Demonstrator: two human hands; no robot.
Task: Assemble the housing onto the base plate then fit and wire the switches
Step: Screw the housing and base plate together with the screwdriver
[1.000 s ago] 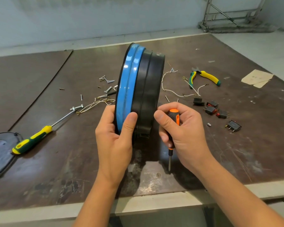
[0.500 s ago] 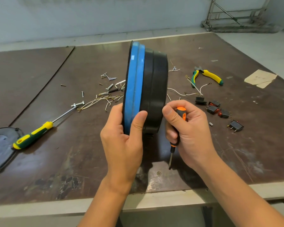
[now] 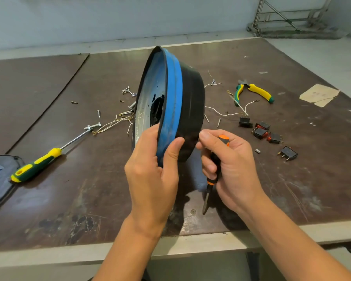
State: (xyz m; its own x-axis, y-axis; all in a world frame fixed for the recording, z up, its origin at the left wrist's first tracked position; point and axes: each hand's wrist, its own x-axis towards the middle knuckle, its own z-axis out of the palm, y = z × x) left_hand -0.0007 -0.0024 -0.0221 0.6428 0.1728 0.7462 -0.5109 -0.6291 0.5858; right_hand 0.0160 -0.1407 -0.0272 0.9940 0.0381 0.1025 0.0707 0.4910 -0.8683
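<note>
While the left hand point(image 3: 152, 179) grips the lower rim of the round black plastic housing with the blue band point(image 3: 190, 110), thumb on the band and fingers curled onto the grey metal base plate point(image 3: 148, 94), the assembly is held on edge above the brown table point(image 3: 89, 199). It is tilted, axis roughly left to right, plate face to the left.

The right hand point(image 3: 231, 169) is curled round the small orange-and-black screwdriver point(image 3: 211, 179), blade pointing down, away from the housing.

The black rocker switches point(image 3: 259, 133) lie on the table to the right of and beyond the right hand, which is the nearer hand.

Count:
- Switches: five, one with white wires point(image 3: 217, 112) attached.
- Screwdrivers: two, including the yellow-and-green screwdriver point(image 3: 37, 165) at left.
- Pliers: one pair, the yellow-and-green pliers point(image 3: 253, 92).
- Loose screws point(image 3: 128, 90): too small to count.
</note>
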